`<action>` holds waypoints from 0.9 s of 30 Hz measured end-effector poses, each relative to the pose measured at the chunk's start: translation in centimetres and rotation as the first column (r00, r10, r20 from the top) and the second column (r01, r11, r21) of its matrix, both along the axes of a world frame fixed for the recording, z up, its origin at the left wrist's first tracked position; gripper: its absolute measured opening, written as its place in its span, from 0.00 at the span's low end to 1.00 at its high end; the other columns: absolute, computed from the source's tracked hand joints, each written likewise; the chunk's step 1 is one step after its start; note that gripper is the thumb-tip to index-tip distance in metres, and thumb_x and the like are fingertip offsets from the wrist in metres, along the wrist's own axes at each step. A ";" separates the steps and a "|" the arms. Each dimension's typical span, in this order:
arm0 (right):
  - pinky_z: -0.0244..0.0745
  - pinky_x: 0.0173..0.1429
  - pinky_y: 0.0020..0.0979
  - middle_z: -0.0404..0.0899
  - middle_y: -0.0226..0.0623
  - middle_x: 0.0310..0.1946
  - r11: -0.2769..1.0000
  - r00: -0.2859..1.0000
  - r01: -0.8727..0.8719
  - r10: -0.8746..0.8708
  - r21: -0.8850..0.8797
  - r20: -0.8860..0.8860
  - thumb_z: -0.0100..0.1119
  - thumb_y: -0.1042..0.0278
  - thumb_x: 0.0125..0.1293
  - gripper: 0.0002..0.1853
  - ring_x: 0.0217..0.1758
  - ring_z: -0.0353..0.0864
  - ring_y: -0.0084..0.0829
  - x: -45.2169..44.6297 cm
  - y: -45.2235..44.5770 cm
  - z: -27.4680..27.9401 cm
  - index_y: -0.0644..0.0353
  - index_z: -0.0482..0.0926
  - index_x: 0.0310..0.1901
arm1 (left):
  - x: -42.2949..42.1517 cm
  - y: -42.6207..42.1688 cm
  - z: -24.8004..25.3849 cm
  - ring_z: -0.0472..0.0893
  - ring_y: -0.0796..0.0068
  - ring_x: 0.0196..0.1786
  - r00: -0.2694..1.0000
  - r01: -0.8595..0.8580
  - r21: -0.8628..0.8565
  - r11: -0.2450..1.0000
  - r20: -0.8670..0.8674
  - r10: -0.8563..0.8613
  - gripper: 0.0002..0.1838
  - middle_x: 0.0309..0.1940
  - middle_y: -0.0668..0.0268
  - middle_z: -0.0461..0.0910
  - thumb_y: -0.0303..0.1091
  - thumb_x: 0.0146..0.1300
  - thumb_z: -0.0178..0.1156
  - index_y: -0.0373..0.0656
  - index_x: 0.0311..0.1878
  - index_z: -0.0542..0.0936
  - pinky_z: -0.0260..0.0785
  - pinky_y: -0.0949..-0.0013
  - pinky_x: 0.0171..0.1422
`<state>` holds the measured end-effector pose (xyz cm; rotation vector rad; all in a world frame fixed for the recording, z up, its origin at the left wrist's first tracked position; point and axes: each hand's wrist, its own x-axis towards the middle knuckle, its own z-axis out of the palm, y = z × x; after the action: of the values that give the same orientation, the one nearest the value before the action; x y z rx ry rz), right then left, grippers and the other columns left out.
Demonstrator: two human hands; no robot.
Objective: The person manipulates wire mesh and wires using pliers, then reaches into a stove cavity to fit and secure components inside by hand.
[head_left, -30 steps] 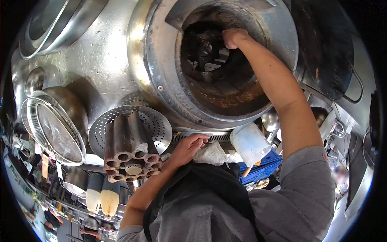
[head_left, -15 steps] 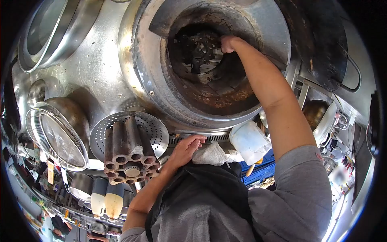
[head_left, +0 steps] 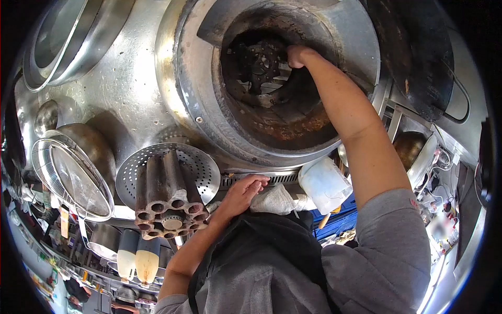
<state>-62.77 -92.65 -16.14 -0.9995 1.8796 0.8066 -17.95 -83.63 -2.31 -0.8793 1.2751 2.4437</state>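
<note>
My right hand (head_left: 297, 56) reaches down into the round well of a wok burner (head_left: 196, 94). Its fingers are curled in beside the dark, pierced burner fitting (head_left: 263, 62) at the bottom. Anything between them is hidden. At the stove's front edge my left hand (head_left: 243, 194) rests with its fingers loosely extended, holding nothing visible. A folded whitish cloth (head_left: 273, 201) lies just right of it. To its left, a bundle of rusty metal tubes (head_left: 170, 188) stands in front of a perforated round metal disc (head_left: 207, 170).
A wire strainer (head_left: 73, 180) and metal bowl (head_left: 90, 146) sit at left, with large pans (head_left: 83, 57) behind. Squeeze bottles (head_left: 148, 259) hang below the front edge. A translucent container (head_left: 324, 182) is right of the cloth. A blackened wok (head_left: 413, 57) stands at right.
The view has shifted very slightly. Both hands keep practically the same places, the right one still down in the burner well.
</note>
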 end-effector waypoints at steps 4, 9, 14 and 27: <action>0.80 0.53 0.46 0.83 0.58 0.50 0.998 0.998 -0.066 0.066 0.001 -0.015 0.56 0.71 0.60 0.17 0.54 0.84 0.53 -0.2 0.0 -0.7 0.74 0.84 0.46 | -0.1 -0.1 0.1 0.81 0.73 0.46 1.000 0.018 -0.011 1.000 0.011 -0.017 0.16 0.47 0.62 0.82 0.36 0.79 0.49 0.38 0.60 0.78 0.73 0.69 0.54; 0.80 0.53 0.46 0.84 0.57 0.50 0.998 0.998 -0.057 0.057 -0.025 -0.003 0.55 0.73 0.59 0.17 0.54 0.84 0.53 -0.5 0.0 -0.5 0.74 0.84 0.46 | -0.1 0.0 -0.1 0.81 0.74 0.46 1.000 0.009 0.004 1.000 0.003 -0.009 0.16 0.46 0.63 0.82 0.35 0.79 0.49 0.38 0.60 0.78 0.73 0.69 0.55; 0.81 0.52 0.47 0.84 0.57 0.49 0.998 1.000 -0.015 0.014 -0.062 -0.016 0.55 0.75 0.57 0.16 0.54 0.84 0.53 -0.1 0.0 0.0 0.75 0.84 0.44 | -0.1 -0.1 0.1 0.81 0.73 0.46 1.000 0.001 0.013 1.000 0.001 -0.001 0.16 0.45 0.63 0.82 0.36 0.79 0.49 0.38 0.60 0.78 0.73 0.69 0.55; 0.80 0.51 0.46 0.83 0.59 0.50 1.000 1.000 -0.004 0.004 -0.027 -0.008 0.54 0.77 0.57 0.16 0.55 0.84 0.52 0.4 0.0 0.7 0.75 0.83 0.45 | 0.0 0.1 -0.3 0.81 0.74 0.46 1.000 0.012 -0.002 1.000 -0.019 -0.012 0.17 0.46 0.63 0.82 0.38 0.79 0.49 0.38 0.60 0.79 0.73 0.69 0.55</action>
<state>-62.37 -92.62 -15.43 -1.0184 1.9004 0.7900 -17.94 -83.52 -2.63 -0.8489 1.2854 2.4476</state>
